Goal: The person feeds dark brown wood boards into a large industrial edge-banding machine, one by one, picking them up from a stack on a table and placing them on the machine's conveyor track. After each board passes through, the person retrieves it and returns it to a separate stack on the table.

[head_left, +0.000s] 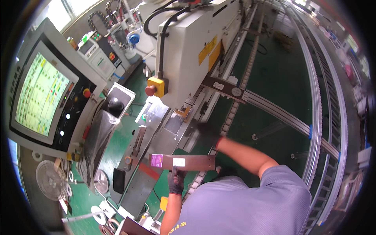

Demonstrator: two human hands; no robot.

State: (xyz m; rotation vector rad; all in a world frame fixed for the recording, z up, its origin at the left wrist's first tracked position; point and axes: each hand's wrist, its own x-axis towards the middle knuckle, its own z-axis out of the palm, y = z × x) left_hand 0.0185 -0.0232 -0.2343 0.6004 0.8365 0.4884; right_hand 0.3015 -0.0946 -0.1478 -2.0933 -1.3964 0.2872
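My left hand (176, 182), in a dark knitted glove, is closed on the lower edge of a dark brown board (196, 163), its thumb lying over the face. The board is narrow and held level in front of my chest. A purple label (157, 160) covers its left end, and a white label (179, 162) sits right of that. My right hand (207, 134), also dark-gloved, is stretched out beside the machine's metal bed (174, 122). Motion smears its fingers, so I cannot make out their pose or anything in them.
Ahead stands a white machine (182, 51) with a red stop button (150, 91). A control screen (41, 96) is at left. Another brown board (222, 88) lies across the conveyor rails (280, 111) to the right. A black phone-like slab (118, 180) rests on the bench.
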